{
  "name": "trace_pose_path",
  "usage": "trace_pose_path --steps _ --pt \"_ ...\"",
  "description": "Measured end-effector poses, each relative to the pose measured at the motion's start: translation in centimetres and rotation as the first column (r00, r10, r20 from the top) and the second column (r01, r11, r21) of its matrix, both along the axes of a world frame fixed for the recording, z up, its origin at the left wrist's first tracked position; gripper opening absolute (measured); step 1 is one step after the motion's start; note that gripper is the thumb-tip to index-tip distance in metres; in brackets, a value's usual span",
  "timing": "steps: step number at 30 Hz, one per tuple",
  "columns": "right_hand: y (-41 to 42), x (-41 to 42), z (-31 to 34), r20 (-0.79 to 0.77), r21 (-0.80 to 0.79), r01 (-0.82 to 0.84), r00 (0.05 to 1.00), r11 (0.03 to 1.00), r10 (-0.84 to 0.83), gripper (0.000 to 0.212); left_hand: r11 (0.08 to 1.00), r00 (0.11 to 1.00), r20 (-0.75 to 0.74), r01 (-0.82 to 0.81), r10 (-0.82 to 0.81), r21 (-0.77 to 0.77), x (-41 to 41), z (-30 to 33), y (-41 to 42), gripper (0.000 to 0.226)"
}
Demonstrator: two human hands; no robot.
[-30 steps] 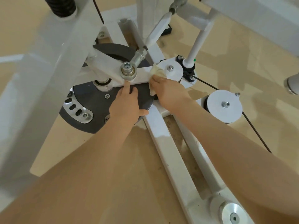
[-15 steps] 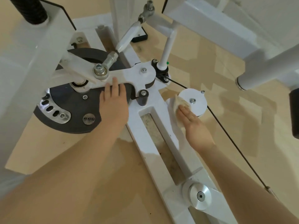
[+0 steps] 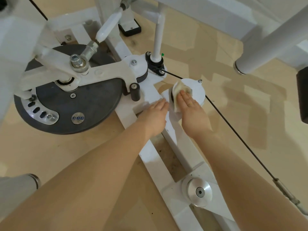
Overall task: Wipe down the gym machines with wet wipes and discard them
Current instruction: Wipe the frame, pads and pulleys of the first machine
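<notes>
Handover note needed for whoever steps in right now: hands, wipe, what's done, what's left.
Right hand: flat, fingers straight, pressing the wet wipe onto the white pulley disc beside the cable.
Left hand: open, resting on the white base rail, holding nothing.
Done: cannot tell which parts are already clean; the wipe looks yellowed.
Left: finish the pulley disc. Dirt shows in the gap between the rails. No bin in view for discarding the wipe.

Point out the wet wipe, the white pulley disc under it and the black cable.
wet wipe [image 3: 179, 88]: head view, crumpled top.
white pulley disc [image 3: 197, 90]: head view, bare face.
black cable [image 3: 233, 130]: head view, mid-run.
</notes>
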State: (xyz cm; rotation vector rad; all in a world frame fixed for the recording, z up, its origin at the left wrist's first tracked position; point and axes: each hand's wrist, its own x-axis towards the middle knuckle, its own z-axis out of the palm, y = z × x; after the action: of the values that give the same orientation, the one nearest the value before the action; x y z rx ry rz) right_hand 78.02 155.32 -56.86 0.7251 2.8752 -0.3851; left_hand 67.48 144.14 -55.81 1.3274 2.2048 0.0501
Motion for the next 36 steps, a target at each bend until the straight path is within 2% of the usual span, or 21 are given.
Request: trace_pose_path --steps 2,3,6,9,12,17,21,24,27,30,33,36 --pt "-1.1 1.6 -0.3 -0.079 -0.002 0.054 0.995 0.999 -0.054 0.060 0.995 1.000 0.013 0.001 0.001 -0.104 0.3 -0.8 -0.4 0.084" --pt "-1.5 2.4 -0.6 -0.111 0.022 0.026 0.994 0.999 -0.024 0.057 0.989 1.000 -0.011 0.020 -0.021 -0.143 0.4 -1.2 -0.7 0.092" --pt "-1.1 2.7 -1.0 -0.082 0.084 -0.058 0.995 0.995 0.065 0.061 0.990 0.997 -0.054 0.042 -0.050 -0.136 0.4 -1.5 -0.8 0.100" --pt "-0.2 -0.2 -0.2 0.016 0.072 -0.138 0.990 0.988 0.137 0.056 0.993 0.998 -0.051 0.030 -0.036 -0.110 0.2 -1.6 -0.6 0.093" --pt "0.7 -3.7 0.4 0.083 0.052 -0.118 0.990 0.992 0.114 0.061 0.991 0.997 -0.044 0.055 -0.061 -0.118 -0.1 -1.6 -0.7 0.088" --pt "-0.1 -2.9 0.3 0.051 0.005 0.013 0.999 1.000 -0.013 0.063 0.993 0.999 0.010 0.043 -0.042 -0.114 -0.6 -1.3 -0.7 0.086" --pt "-0.8 2.1 -0.7 -0.112 0.047 0.012 0.994 0.999 -0.006 0.055 0.993 0.998 0.023 0.061 -0.059 -0.100 -1.0 -1.6 -0.9 0.085" --pt "0.6 4.3 -1.6 -0.102 0.060 0.055 0.994 0.997 -0.049 0.066 0.994 0.999 0.021 0.052 -0.050 -0.095 -1.0 -2.1 -0.9 0.080" --pt "2.3 3.1 -1.5 -0.137 0.050 0.151 0.980 0.987 -0.143 0.061 0.995 0.999 0.037 0.042 -0.039 -0.090 -1.2 -2.3 -0.9 0.077" --pt "4.0 -0.2 -0.7 -0.178 -0.060 0.251 0.950 0.966 -0.258 0.056 0.995 0.998 0.038 0.044 -0.041 -0.091 -1.4 -2.5 -0.9 0.074" --pt "4.3 -1.1 0.1 -0.201 -0.095 0.250 0.943 0.964 -0.265 0.047 0.996 0.999 0.037 0.041 -0.039 -0.076 -1.4 -2.6 -0.9 0.072" --pt "3.7 -0.4 0.0 -0.190 -0.103 0.184 0.961 0.978 -0.201 0.057 0.998 0.999 0.037 0.020 -0.017 -0.055 -1.3 -2.9 -1.1 0.073"
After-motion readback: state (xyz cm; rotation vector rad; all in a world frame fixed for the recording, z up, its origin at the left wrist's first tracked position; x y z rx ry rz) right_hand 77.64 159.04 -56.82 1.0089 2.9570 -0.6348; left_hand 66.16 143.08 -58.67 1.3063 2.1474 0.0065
